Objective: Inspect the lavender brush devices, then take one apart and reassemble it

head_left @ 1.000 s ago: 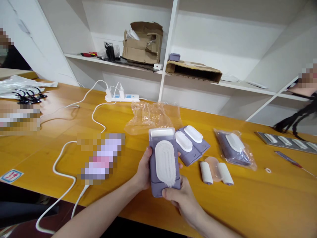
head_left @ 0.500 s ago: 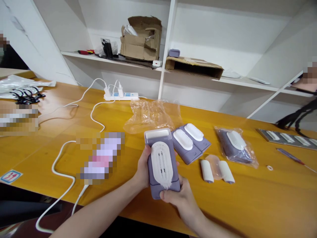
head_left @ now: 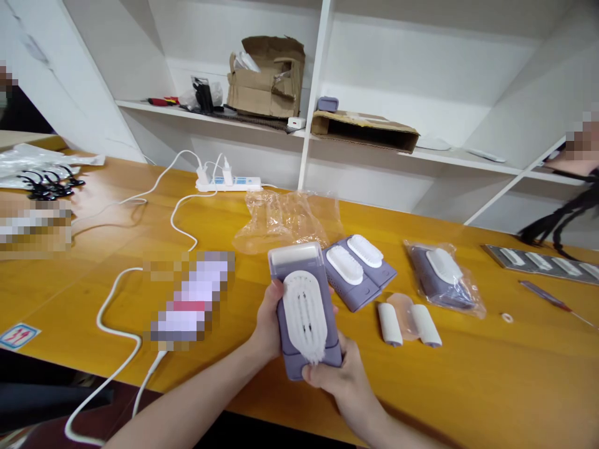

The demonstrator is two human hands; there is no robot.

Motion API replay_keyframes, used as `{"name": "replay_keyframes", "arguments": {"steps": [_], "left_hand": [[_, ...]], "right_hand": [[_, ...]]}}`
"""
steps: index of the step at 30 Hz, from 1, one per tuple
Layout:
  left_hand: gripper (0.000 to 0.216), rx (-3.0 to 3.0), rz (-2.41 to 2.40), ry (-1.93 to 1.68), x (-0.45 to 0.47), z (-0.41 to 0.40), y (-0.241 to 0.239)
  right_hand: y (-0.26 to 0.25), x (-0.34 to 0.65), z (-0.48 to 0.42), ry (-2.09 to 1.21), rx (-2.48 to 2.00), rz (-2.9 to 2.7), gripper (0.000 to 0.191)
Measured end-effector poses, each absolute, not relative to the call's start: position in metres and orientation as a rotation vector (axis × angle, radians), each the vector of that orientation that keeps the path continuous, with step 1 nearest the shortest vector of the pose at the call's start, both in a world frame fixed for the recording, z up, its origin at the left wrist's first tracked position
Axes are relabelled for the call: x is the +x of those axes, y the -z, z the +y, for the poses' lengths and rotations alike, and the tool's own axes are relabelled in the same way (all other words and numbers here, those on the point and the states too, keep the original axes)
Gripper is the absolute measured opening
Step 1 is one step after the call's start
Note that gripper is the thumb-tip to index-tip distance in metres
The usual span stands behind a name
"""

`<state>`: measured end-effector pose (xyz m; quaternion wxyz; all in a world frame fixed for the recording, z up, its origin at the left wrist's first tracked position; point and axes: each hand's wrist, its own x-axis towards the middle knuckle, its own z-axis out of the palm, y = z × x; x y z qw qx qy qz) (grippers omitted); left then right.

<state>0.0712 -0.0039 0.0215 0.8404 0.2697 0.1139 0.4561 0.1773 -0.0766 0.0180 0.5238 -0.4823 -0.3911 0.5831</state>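
Between my two hands is a purple brush with an oval white bristle pad, small dark slots in its middle and a white roller under a clear cap at the top. My left hand grips its left side, thumb along the edge. My right hand holds the lower right corner, thumb on the bottom end. Fingers behind the brush are mostly hidden. Just beyond lie two similar brushes, side by side and overlapping. To the right, two white rollers rest beside a translucent piece.
A bagged brush, a screwdriver, a small ring and a metal strip with white pieces are on the right. Clear plastic lies behind. Left are a blurred phone-like object, white cable and power strip.
The brush has tilted slightly, its capped top shifting a little left, with both hands keeping their hold. The things on the table have not moved.
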Motion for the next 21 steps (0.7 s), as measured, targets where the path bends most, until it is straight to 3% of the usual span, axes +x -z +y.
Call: {"name": "replay_keyframes", "arguments": {"steps": [9,15,21], "left_hand": [[0.060,0.562,0.256,-0.926,0.071,0.004,-0.023],[0.070,0.602,0.138,-0.824,0.064,0.017,-0.027],[0.066,0.648,0.218,-1.073,0.066,0.014,-0.028]], "right_hand": [[-0.010,0.180,-0.072,-1.488,-1.120,-0.869,0.020],[-0.016,0.180,-0.072,-1.535,-1.113,-0.833,0.026],[-0.013,0.180,-0.077,-1.569,-1.098,-0.790,0.035]]}}
